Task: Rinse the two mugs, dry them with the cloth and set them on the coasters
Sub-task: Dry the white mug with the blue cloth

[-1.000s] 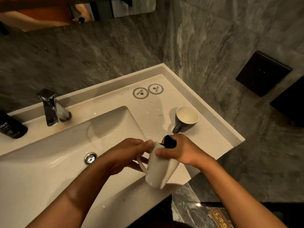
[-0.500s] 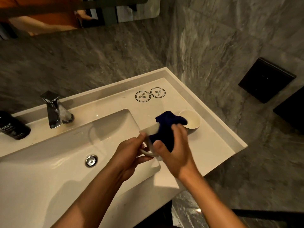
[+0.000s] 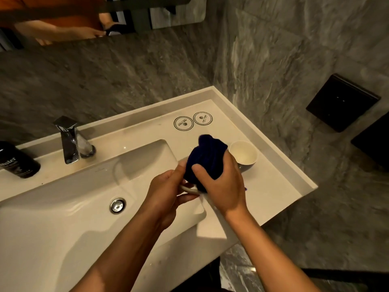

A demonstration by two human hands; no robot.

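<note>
Here I am gripping the cloth (image 3: 205,158) in my right hand (image 3: 223,184), thumb and fingers curled round the bunched navy fabric and pressing it over the mug (image 3: 192,189), which it is almost wholly covering. My left hand (image 3: 166,190) is pinching the mug's white handle, the one part plainly showing, so I am bracing the mug from 9 o'clock while the cloth is working on it from 3 o'clock, above the near right corner of the basin (image 3: 63,218).

I am judging the mug to be glazed ceramic: stiff, moderately heavy, brittle over a hard counter (image 3: 273,192), and slick while wet. The handle is the surest hold; the damp wall would be sliding under bare fingers, so the cloth is serving as my grip there. The cloth itself is soft and light, bunching anywhere I am squeezing it.

At 1 o'clock from my right hand, just beside the cloth, the second mug (image 3: 244,153) is standing upright on the counter, dark outside, pale inside. Further off at 12 o'clock the two coasters (image 3: 192,121) are lying side by side, nothing on them. The tap (image 3: 68,140) is standing at 10 o'clock, with a dark bottle (image 3: 16,160) beyond it.
</note>
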